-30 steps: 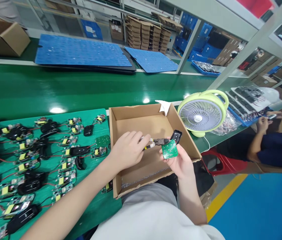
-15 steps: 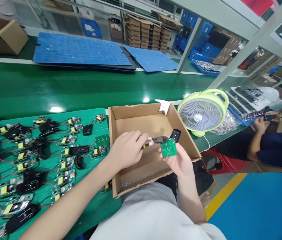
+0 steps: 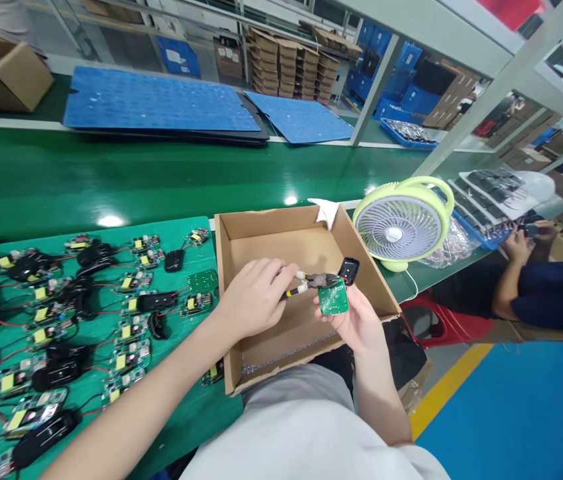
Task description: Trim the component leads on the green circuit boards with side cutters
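My left hand point(image 3: 254, 298) is closed around the yellow-and-white handles of small cutting pliers point(image 3: 314, 281), whose jaws touch the top edge of a green circuit board point(image 3: 334, 299). My right hand point(image 3: 356, 323) holds that board from below, with a black plastic part point(image 3: 348, 271) hanging off its far corner. Both hands hover over an open cardboard box point(image 3: 241, 233) at the bench edge.
Many circuit boards with black housings and red wires point(image 3: 61, 313) lie on a green mat at the left. A light green desk fan point(image 3: 404, 223) stands right of the box. Blue trays point(image 3: 161, 103) lie beyond the green conveyor. Another person's arm point(image 3: 521, 267) works at the right.
The green board in my right hand has tilted slightly and shifted a little left; the pliers stay at its edge. The view has hardly moved.
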